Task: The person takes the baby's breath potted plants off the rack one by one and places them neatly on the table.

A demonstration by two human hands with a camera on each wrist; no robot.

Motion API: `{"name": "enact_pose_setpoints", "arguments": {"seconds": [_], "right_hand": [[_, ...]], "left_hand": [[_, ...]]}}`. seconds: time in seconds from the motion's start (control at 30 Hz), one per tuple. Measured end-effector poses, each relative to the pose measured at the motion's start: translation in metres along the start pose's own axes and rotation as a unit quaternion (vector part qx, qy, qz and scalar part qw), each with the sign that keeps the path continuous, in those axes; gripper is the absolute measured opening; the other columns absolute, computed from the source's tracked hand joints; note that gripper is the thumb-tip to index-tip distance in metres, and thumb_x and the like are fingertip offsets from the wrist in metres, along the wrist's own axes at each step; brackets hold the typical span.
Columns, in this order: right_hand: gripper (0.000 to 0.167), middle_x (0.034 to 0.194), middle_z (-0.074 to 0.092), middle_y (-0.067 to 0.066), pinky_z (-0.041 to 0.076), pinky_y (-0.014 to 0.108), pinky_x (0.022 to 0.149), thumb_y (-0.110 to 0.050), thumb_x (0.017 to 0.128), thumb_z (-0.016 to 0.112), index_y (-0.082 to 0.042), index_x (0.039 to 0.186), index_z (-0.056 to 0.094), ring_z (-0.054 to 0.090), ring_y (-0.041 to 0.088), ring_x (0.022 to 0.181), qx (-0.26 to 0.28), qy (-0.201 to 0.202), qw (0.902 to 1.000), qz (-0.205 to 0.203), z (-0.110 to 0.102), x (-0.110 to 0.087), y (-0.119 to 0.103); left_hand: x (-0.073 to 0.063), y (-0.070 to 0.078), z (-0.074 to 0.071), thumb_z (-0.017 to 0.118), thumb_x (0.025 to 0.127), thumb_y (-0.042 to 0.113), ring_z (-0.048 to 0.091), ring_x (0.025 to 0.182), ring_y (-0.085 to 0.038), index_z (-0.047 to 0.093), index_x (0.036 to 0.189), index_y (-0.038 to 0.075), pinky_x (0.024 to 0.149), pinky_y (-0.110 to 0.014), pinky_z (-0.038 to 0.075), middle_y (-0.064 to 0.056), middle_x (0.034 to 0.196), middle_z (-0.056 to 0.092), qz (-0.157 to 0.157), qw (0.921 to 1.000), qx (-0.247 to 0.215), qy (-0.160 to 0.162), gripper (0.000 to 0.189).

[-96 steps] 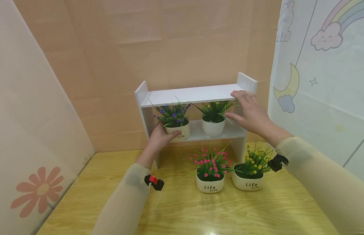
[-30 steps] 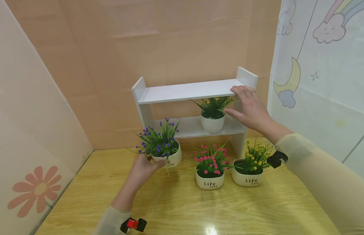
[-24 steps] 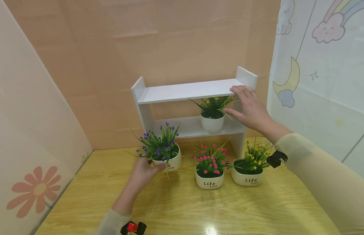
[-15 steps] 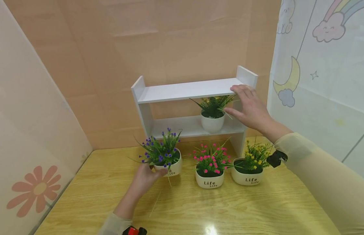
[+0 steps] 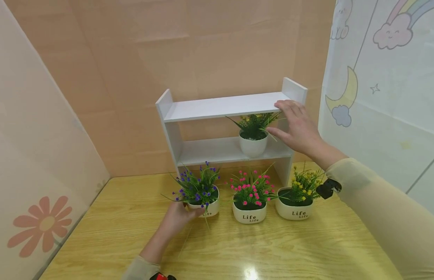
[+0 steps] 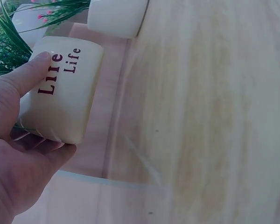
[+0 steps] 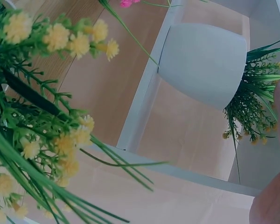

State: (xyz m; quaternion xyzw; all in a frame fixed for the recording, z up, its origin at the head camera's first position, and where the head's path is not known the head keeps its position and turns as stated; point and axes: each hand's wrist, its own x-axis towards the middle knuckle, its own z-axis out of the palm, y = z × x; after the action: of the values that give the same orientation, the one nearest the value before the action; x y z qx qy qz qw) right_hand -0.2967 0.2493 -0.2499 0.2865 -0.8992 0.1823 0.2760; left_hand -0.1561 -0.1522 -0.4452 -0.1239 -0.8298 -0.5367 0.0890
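Observation:
A potted plant with purple flowers (image 5: 210, 209) is in my left hand (image 5: 177, 218), the thumb across the front of its cream pot and the fingers around its side. In the left wrist view, the pot (image 6: 67, 102) shows dark "Life" lettering beside my thumb. The pot is upright and low at the table; contact underneath cannot be made out. My right hand (image 5: 296, 126) rests its fingertips on the front edge of the white shelf (image 5: 224, 107), at the top board's right end. Its thumb is below, by the leaves of a yellow-flowered plant in a round white pot (image 5: 253, 148).
To the right of the purple plant stand a pink-flowered plant (image 5: 250, 215) and a yellow-flowered plant (image 5: 294, 210), both in cream pots on the wooden table (image 5: 217, 252). The shelf's lower board (image 5: 210, 151) lies behind them. Printed walls close both sides.
My left hand has taken the purple-flowered plant off the shelf's lower board, brought it forward and lowered it beside the pink one. My right hand has stayed on the top board.

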Motion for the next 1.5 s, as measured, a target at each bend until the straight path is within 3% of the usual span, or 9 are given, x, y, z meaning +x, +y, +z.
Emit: {"name": "enact_pose_setpoints", "arguments": {"seconds": [0.33,0.53,0.9,1.2,1.5], "right_hand": [[0.081,0.165,0.04,0.026,0.022,0.063,0.132,-0.031,0.102,0.083,-0.002,0.165,0.04,0.028,0.048,0.158,0.001,-0.005,1.0,0.007,-0.002,0.001,-0.002],[0.081,0.165,0.04,0.026,0.022,0.063,0.132,-0.03,0.102,0.083,-0.002,0.165,0.04,0.028,0.048,0.158,0.003,-0.006,0.9999,0.013,-0.003,0.0,-0.001],[0.081,0.165,0.04,0.026,0.021,0.063,0.132,-0.03,0.102,0.083,-0.003,0.165,0.04,0.027,0.048,0.158,0.004,-0.005,0.9999,0.011,0.0,0.0,-0.001],[0.081,0.165,0.04,0.025,0.022,0.064,0.131,-0.031,0.102,0.082,-0.004,0.165,0.039,0.028,0.047,0.158,0.002,-0.005,0.9999,0.011,0.001,0.0,-0.002],[0.081,0.165,0.04,0.025,0.023,0.064,0.131,-0.03,0.102,0.083,-0.003,0.165,0.04,0.028,0.048,0.158,-0.001,-0.004,0.9999,0.01,0.002,0.001,0.0]], "left_hand": [[0.003,-0.015,0.007,0.098,0.083,0.002,0.055,0.147,-0.026,0.052,0.158,0.033,0.117,-0.056,0.05,0.007,0.154,0.061,0.004,0.9998,-0.002,-0.02,0.093],[0.005,-0.019,0.008,0.097,0.083,-0.001,0.056,0.145,-0.027,0.055,0.156,0.033,0.117,-0.057,0.05,0.007,0.153,0.062,0.022,0.9994,-0.008,-0.027,0.091],[0.007,-0.025,0.009,0.098,0.082,-0.001,0.059,0.142,-0.026,0.06,0.151,0.03,0.117,-0.058,0.049,0.007,0.148,0.066,0.012,0.9994,-0.014,-0.03,0.085],[0.008,-0.028,0.009,0.095,0.083,-0.005,0.062,0.137,-0.023,0.062,0.149,0.03,0.11,-0.047,0.056,0.007,0.145,0.068,0.027,0.9981,-0.02,-0.052,0.082],[0.006,-0.027,0.008,0.093,0.087,-0.002,0.063,0.134,-0.026,0.056,0.154,0.027,0.107,-0.048,0.056,0.003,0.147,0.066,0.001,0.9979,-0.018,-0.063,0.083]]}}
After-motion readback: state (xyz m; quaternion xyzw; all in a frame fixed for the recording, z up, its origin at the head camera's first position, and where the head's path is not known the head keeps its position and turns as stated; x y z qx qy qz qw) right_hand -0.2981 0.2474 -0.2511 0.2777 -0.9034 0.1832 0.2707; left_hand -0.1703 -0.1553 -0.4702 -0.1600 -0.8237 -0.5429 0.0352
